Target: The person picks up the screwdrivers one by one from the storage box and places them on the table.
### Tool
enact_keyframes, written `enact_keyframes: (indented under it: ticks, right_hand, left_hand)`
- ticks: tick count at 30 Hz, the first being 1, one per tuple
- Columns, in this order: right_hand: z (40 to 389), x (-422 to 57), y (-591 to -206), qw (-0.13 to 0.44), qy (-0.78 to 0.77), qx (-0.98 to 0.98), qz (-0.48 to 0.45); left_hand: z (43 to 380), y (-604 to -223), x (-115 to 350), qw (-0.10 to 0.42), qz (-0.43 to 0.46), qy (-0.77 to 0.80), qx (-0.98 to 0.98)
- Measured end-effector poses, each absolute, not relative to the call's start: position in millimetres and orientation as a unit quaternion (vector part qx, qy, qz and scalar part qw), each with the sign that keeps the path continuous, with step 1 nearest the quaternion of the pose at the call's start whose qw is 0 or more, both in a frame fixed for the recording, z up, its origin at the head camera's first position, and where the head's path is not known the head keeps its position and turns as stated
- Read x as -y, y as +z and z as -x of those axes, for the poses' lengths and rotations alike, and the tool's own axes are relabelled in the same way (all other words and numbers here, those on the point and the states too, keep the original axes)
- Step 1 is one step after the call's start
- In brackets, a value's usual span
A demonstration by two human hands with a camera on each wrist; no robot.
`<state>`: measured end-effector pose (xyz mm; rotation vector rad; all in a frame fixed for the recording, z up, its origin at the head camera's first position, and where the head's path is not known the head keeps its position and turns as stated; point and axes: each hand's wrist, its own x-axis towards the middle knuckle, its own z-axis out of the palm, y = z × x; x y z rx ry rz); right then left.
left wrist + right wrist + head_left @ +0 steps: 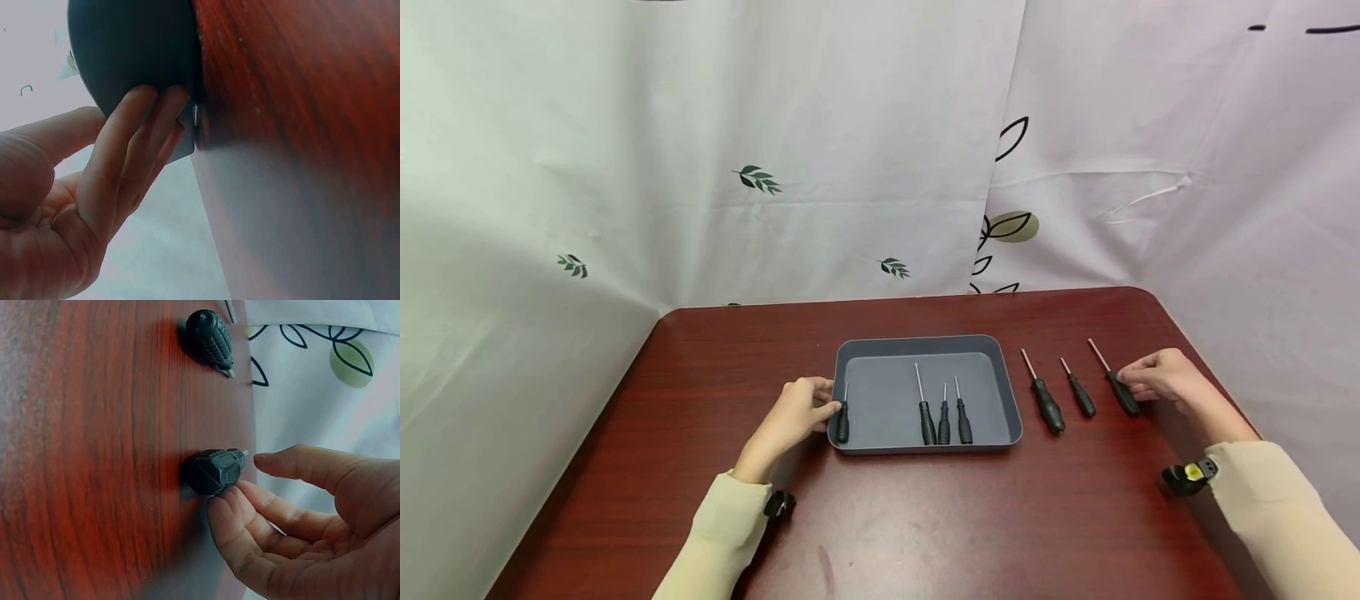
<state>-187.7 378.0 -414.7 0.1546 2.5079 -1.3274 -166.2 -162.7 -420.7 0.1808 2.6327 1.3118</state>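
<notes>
My left hand [797, 412] holds the left wall of a grey tray [925, 450]. In the left wrist view the thumb goes over the rim and the fingers [125, 134] lie on the outer wall. At the far right, a black-handled screwdriver [1122, 393] lies on the table beside my right hand [1165, 379]. The right wrist view shows fingertips [224, 512] against the side of its handle [215, 472], with the thumb a little apart. A small screwdriver [843, 423] lies inside the tray by the left hand.
Three more screwdrivers, including one with a longer shaft [927, 423], lie in the tray's right half. Between tray and right hand are a thick-handled screwdriver [1048, 407] and a smaller one [1082, 397]. A white patterned curtain [850, 233] hangs behind the reddish-brown table [925, 533].
</notes>
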Motion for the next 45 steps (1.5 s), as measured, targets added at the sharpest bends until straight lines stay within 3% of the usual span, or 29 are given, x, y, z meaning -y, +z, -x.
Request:
enact_keyframes:
  ticks: [7, 16, 22, 45]
  right_hand:
    - [191, -380, -415, 0.147, -0.485, -0.86, -0.062]
    - [189, -364, -404, 0.062, -0.401, -0.912, -0.06]
    - [187, -346, -397, 0.036, -0.384, -0.922, -0.037]
    - [194, -268, -370, 0.108, -0.515, -0.849, 0.057]
  left_hand:
    - [166, -420, 162, 0.098, -0.064, 0.441, -0.89]
    - [165, -418, 162, 0.097, -0.064, 0.438, -0.891]
    - [164, -418, 161, 0.098, -0.064, 0.436, -0.892]
    - [164, -418, 163, 0.107, -0.07, 0.433, -0.892]
